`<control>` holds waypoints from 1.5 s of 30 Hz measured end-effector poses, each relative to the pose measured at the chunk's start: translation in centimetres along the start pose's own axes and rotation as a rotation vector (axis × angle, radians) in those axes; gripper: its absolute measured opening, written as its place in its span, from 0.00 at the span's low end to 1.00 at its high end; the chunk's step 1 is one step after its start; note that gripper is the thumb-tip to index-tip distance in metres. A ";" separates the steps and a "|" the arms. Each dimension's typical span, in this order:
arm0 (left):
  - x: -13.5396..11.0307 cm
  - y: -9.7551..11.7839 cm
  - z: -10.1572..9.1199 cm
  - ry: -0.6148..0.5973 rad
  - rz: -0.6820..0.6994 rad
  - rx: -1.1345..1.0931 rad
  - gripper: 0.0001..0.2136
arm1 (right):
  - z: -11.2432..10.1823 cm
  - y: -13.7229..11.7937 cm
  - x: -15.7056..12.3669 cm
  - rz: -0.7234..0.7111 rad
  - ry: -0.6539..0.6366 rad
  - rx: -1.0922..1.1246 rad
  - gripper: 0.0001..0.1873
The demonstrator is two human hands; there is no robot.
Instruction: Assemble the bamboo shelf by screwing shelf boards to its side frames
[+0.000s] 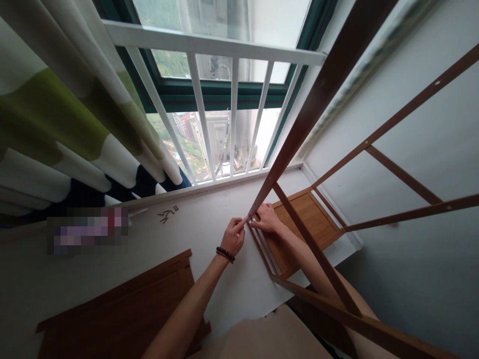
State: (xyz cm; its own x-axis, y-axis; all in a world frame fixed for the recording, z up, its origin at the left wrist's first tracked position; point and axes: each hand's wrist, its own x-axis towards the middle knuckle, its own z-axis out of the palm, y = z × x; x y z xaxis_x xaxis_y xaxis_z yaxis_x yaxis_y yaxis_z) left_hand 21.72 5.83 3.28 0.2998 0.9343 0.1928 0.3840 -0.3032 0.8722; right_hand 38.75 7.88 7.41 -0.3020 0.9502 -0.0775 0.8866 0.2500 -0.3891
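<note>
A brown wooden frame of thin rails leans over a white ledge by a window. Its long post comes down to the ledge in front of me. My left hand, with a bead bracelet on the wrist, pinches something small at the foot of that post; I cannot make out what. My right hand reaches through the frame and rests with curled fingers on the frame's lower corner, beside a wooden shelf panel that sits inside the rails.
A second brown wooden panel lies flat at the lower left. A few small dark screws lie on the ledge near the window. White window bars stand ahead, a green, white and navy curtain hangs left, a white wall stands right.
</note>
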 end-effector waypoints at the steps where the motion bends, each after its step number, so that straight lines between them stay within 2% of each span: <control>1: -0.5 0.0 0.1 -0.015 0.010 -0.031 0.20 | 0.0 0.0 0.0 -0.001 0.003 -0.004 0.14; 4: -1.6 -0.5 0.6 -0.031 -0.064 -0.145 0.16 | 0.1 0.0 0.0 -0.002 0.010 -0.015 0.14; 7: -1.6 -1.5 1.2 -0.003 -0.296 -0.282 0.12 | 0.2 0.1 0.1 0.002 -0.003 -0.019 0.15; 10: -0.3 -2.0 1.3 0.019 -0.554 -0.442 0.12 | 0.2 0.2 0.1 0.002 -0.020 -0.013 0.15; 13: 1.7 -1.4 0.8 0.009 -0.639 -0.549 0.14 | 0.1 0.2 0.1 0.001 -0.022 -0.003 0.15; 16: 3.4 -0.1 0.2 0.061 -0.615 -0.576 0.17 | 0.1 0.1 0.1 0.011 -0.018 -0.005 0.15; 18: 3.7 0.6 0.0 0.101 -0.554 -0.539 0.19 | 0.0 0.1 0.1 0.014 -0.019 -0.007 0.16; 22: 1.9 0.9 0.1 0.150 -0.418 -0.461 0.19 | 0.0 0.0 0.1 0.006 -0.015 -0.004 0.15; 25: -0.3 0.6 0.4 0.135 -0.377 -0.427 0.21 | 0.0 0.0 0.0 0.003 -0.011 -0.010 0.15; 27: -1.5 0.3 0.7 0.106 -0.403 -0.411 0.22 | 0.0 -0.1 -0.1 0.007 -0.012 -0.014 0.16; 30: -2.0 -0.1 1.1 0.085 -0.521 -0.422 0.21 | 0.0 -0.1 -0.1 0.008 -0.017 -0.013 0.15; 33: -0.8 -0.6 1.1 0.079 -0.654 -0.497 0.21 | 0.0 -0.1 0.0 0.003 -0.030 -0.009 0.15; 36: 1.3 -0.7 0.6 0.085 -0.687 -0.576 0.23 | -0.1 -0.1 0.0 0.007 -0.039 -0.009 0.15; 40: 3.0 0.3 -0.6 0.087 -0.521 -0.548 0.23 | -0.2 -0.2 -0.1 0.017 -0.031 -0.001 0.15; 43: 2.0 0.9 -1.0 0.092 -0.389 -0.492 0.22 | -0.1 -0.2 -0.1 0.019 -0.026 0.002 0.15; 45: 0.6 0.8 -0.7 0.092 -0.354 -0.457 0.22 | 0.0 -0.2 -0.1 0.016 -0.014 -0.001 0.15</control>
State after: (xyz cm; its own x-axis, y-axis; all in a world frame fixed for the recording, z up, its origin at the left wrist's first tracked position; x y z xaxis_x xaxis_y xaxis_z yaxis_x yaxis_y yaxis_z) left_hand 21.61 6.28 4.45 0.1371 0.9826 -0.1254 0.0256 0.1231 0.9921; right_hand 38.65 7.71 7.52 -0.2923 0.9514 -0.0964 0.8916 0.2347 -0.3871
